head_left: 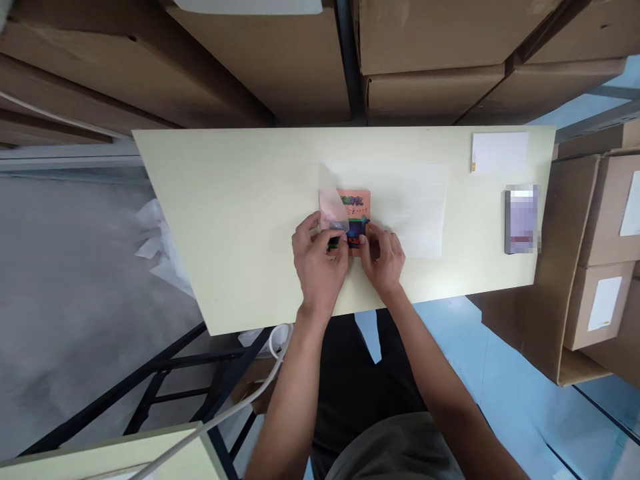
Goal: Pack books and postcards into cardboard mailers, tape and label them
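Note:
A small flat item with a pink, green and dark blue printed cover point(356, 200) lies on a thin translucent white wrapping sheet point(410, 207). It may be a booklet or a flat box; I cannot tell which. The sheet's left end is folded over the cover's left part, with a corner standing up. My left hand point(320, 257) is closed on this folded sheet at the item's lower left, thumb and forefinger pinched together. At the item's right edge, my right hand point(384, 257) grips it between thumb and fingers. The sheet's other end spreads flat to the right.
A white flat box or card point(500, 152) lies at the table's back right, with a blurred phone-like thing point(521, 220) in front of it. Cardboard boxes point(430, 40) stand behind the pale table point(240, 213), and more cartons point(565, 267) stand at its right.

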Available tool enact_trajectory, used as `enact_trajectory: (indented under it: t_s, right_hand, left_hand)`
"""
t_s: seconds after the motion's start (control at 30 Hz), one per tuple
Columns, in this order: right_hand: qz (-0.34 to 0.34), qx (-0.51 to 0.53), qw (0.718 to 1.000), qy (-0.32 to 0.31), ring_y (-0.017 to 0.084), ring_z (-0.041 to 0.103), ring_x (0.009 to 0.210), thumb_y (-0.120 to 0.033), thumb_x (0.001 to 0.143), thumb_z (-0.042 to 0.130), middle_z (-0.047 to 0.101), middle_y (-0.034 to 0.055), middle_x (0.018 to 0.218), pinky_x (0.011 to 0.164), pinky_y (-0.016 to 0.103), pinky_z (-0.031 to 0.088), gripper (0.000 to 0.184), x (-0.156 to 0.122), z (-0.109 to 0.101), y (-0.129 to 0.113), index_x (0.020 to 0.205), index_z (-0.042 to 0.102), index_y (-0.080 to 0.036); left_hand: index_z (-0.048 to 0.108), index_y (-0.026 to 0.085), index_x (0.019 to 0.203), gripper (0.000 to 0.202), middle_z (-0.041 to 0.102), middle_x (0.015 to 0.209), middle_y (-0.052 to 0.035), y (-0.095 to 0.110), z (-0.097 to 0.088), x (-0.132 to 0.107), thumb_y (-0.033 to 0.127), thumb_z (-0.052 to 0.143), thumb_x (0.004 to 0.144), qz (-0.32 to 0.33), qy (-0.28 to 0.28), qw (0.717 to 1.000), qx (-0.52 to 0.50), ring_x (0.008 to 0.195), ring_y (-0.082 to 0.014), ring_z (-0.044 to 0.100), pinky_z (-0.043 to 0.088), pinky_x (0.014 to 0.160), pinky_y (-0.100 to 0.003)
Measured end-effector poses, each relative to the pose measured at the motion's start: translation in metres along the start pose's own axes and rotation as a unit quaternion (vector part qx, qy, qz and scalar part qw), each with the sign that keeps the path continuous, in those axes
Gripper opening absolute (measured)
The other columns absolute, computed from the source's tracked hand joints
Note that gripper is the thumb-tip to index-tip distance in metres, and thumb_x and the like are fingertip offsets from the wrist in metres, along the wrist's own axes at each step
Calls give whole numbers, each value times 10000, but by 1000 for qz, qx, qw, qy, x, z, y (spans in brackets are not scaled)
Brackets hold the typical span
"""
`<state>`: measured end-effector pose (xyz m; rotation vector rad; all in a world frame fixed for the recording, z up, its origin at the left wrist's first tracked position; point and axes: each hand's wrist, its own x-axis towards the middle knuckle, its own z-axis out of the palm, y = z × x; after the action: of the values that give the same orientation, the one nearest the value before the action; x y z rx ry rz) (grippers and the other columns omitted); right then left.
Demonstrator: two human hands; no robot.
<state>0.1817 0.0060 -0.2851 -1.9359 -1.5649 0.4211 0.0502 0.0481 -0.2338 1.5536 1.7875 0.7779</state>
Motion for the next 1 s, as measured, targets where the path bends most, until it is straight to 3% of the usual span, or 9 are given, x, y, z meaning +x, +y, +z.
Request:
enact_trajectory:
  t_s: [0.17,0.27,0.4,0.5,0.7,0.83,0.93,1.0]
  right_hand:
    - [21,-9,1000,-20,221,732,923,-362,1200,497,787,80,975,880,347,621,315,0,2,0,1381,718,-229]
    - [23,-15,999,-28,225,717,906,-342,1205,471,761,68,925,870,352,616,329,-1,4,3,1382,730,-242]
    - [7,-31,999,-29,228,704,908,-337,1202,518,743,71,934,857,348,591,312,-1,5,4,1387,746,-233]
    - [0,-46,998,-30,230,690,913,-321,1198,540,724,74,936,864,348,581,319,-1,6,3,1413,755,-224]
    - [11,-45,997,-63,223,674,902,-276,1193,525,720,60,919,841,338,596,335,3,0,-2,1415,776,-273]
    - [54,26,996,-72,214,692,885,-304,1206,481,740,62,937,786,333,613,360,15,-35,-6,1438,753,-263]
    - [84,49,995,-14,244,726,1027,-353,1196,528,755,113,1118,873,395,646,361,29,-70,-13,1493,720,-282]
    - [94,72,993,-7,266,737,1139,-388,1184,563,755,133,1255,935,435,657,342,39,-88,-19,1473,729,-310]
  left_hand:
    - [784,230,1060,194,735,1400,-124,3,0,7,362,642,1073,-98,12,991,-90,1374,-278,689,571,1190,-444]
    - [766,226,1148,257,797,1226,-96,-5,-6,22,443,691,1033,-200,46,962,-178,1210,-239,756,622,1082,-383]
    - [803,213,999,334,807,977,-75,-13,-17,43,506,872,856,-260,-48,926,-269,945,-248,778,663,824,-369]
    - [828,219,995,299,802,908,-58,-5,-23,48,476,873,850,-227,-77,943,-231,856,-227,764,646,752,-344]
    - [804,244,1033,141,814,1028,-37,37,-31,34,350,793,940,-108,-43,992,-46,738,-184,728,602,689,-318]
    - [778,251,1010,77,785,1038,-29,63,-30,27,240,786,934,-47,-33,997,44,694,-172,674,583,711,-333]
    - [758,246,1019,84,771,1045,-27,80,-19,21,217,779,942,-44,-39,997,49,673,-160,645,577,725,-334]
    - [749,245,1042,89,771,1067,-29,91,-8,16,249,783,960,-54,-47,997,29,686,-156,654,582,728,-327]
